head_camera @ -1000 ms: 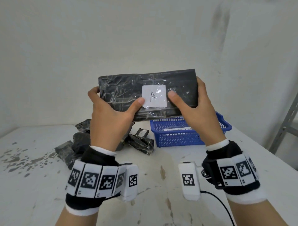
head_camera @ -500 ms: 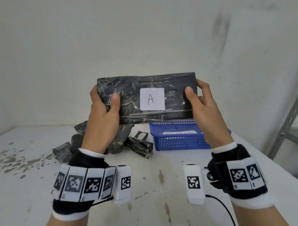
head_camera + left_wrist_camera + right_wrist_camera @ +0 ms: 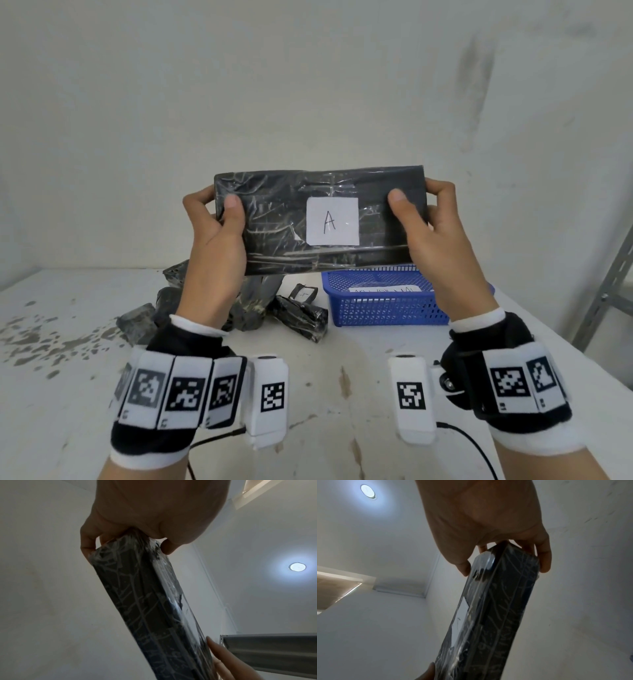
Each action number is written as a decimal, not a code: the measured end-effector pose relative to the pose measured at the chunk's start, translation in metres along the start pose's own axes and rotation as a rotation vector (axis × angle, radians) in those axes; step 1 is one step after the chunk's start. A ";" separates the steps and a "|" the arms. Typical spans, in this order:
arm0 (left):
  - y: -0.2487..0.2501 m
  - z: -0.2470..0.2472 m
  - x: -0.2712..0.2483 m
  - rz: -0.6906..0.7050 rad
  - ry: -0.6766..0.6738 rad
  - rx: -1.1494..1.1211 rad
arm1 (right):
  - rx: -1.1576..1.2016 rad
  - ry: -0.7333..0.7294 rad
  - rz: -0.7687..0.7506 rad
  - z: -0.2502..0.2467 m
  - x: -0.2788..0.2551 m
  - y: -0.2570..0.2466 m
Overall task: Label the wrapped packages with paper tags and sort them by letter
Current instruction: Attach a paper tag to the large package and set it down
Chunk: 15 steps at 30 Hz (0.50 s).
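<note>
You see a stained white desk point(image 3: 68, 394) against a pale wall point(image 3: 308, 85), a grey metal rack point(image 3: 609, 291) at right, a round ceiling light point(image 3: 297, 567) overhead.

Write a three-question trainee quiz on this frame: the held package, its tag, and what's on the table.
1. True or false: the left hand and right hand each hold one end of the black wrapped package, lifted off the table.
2. Which letter is on the paper tag? A) A B) B C) C
3. Fill in: behind and below the right hand's grip stands a blue ____.

Key: 1 true. 2 A. 3 basket; a white slip lies in it, and more wrapped packages lie to its left.
</note>
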<state>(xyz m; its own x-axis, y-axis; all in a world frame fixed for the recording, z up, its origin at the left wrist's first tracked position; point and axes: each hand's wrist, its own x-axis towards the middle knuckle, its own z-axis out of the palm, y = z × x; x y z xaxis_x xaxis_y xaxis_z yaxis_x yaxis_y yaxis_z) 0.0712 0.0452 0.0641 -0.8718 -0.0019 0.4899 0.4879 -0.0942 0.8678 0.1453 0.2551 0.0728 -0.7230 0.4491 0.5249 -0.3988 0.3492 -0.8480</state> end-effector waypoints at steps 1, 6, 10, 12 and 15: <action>0.000 0.000 -0.001 0.000 -0.004 0.011 | -0.016 0.004 -0.006 0.000 0.000 0.000; 0.004 0.000 -0.005 0.043 -0.013 0.073 | -0.062 0.008 -0.001 0.003 -0.005 0.000; 0.003 -0.001 -0.006 0.052 -0.014 0.122 | -0.075 -0.020 0.002 0.004 -0.010 -0.003; 0.002 -0.001 -0.007 0.070 -0.013 0.196 | -0.084 -0.022 -0.005 0.005 -0.011 -0.005; 0.005 0.003 -0.012 0.075 -0.007 0.264 | -0.138 -0.029 -0.031 0.007 -0.013 -0.007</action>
<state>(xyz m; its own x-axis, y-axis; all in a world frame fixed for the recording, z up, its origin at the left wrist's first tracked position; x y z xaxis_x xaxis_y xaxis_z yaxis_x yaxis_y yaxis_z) 0.0838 0.0482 0.0628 -0.8328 0.0074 0.5535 0.5466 0.1686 0.8203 0.1536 0.2414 0.0716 -0.7286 0.4131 0.5464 -0.3410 0.4732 -0.8123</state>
